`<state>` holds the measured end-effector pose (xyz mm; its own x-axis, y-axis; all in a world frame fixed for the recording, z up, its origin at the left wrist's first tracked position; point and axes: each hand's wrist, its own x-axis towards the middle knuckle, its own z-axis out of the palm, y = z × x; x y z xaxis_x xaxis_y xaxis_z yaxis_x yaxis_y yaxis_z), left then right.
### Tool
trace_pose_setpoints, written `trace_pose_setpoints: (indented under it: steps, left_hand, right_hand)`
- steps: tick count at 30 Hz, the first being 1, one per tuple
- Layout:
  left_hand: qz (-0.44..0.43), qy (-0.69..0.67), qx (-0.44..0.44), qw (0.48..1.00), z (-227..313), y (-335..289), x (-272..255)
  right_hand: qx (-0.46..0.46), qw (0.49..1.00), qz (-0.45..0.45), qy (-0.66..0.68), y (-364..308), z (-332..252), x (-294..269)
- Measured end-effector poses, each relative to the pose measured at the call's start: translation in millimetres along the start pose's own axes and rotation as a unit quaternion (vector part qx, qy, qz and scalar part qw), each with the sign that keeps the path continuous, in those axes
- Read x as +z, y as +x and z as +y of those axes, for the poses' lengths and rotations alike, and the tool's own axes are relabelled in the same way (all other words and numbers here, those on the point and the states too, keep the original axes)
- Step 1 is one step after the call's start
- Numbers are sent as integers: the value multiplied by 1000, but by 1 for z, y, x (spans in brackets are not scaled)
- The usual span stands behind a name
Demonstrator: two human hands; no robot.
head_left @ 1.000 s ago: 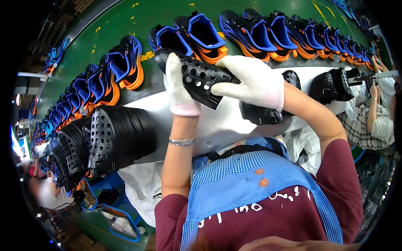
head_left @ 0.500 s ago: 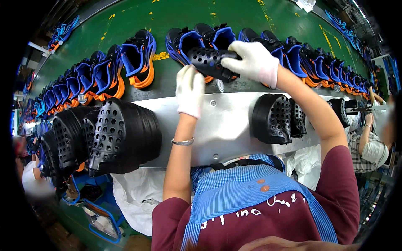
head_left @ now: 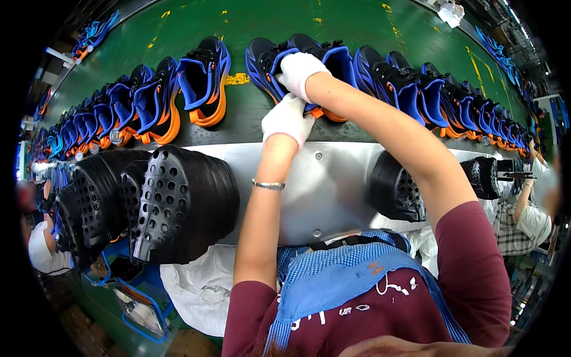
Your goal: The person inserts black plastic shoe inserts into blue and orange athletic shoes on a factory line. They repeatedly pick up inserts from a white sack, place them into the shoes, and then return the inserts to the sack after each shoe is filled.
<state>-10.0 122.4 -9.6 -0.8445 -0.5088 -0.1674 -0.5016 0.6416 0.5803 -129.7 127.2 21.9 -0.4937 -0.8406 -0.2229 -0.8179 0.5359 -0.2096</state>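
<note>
Both my hands wear white gloves and meet over one black, blue and orange sneaker (head_left: 262,62) on the green surface. Its toe points away from me. My right hand (head_left: 300,76) is curled over the sneaker's opening, fingertips hidden inside it. Closer to me, my left hand (head_left: 288,122) is closed around the heel end, which it mostly covers. A second sneaker (head_left: 339,62) stands against it on the right, partly behind my right arm. No black perforated shoe form shows in my hands; whether one is under my right hand is hidden.
Nested black perforated shoe forms (head_left: 184,205) lie left on the metal plate (head_left: 315,190), with more forms (head_left: 395,187) at right. Rows of sneakers (head_left: 202,83) line the green belt (head_left: 273,21) both ways. Another person (head_left: 526,208) is at far right, another (head_left: 44,244) at far left.
The black perforated shoe form my right hand held is out of sight. My right hand has moved left and down onto the sneaker's opening; my left hand has shifted right to its heel.
</note>
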Motion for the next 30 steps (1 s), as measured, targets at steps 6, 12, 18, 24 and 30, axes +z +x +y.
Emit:
trace_pose_setpoints:
  steps: [6, 12, 18, 24, 30]
  left_hand:
    - [-173, 71, -20, 982, -2, 32, -8]
    - [-177, 98, -9, 979, -16, 42, 9]
    - [-258, 90, -85, 958, 16, 40, -8]
    - [-211, 42, -104, 971, 8, 28, -18]
    - [49, 188, 74, 978, -41, -11, -30]
  right_hand:
    - [-21, 997, -75, -6, 3, -8, -7]
    - [-41, 999, 22, 2, 37, -3, 35]
    - [-43, 998, -39, 40, 12, 8, 10]
    - [-122, 987, -2, 102, -118, 67, -44]
    - [-5, 971, 191, 143, -326, 162, -80]
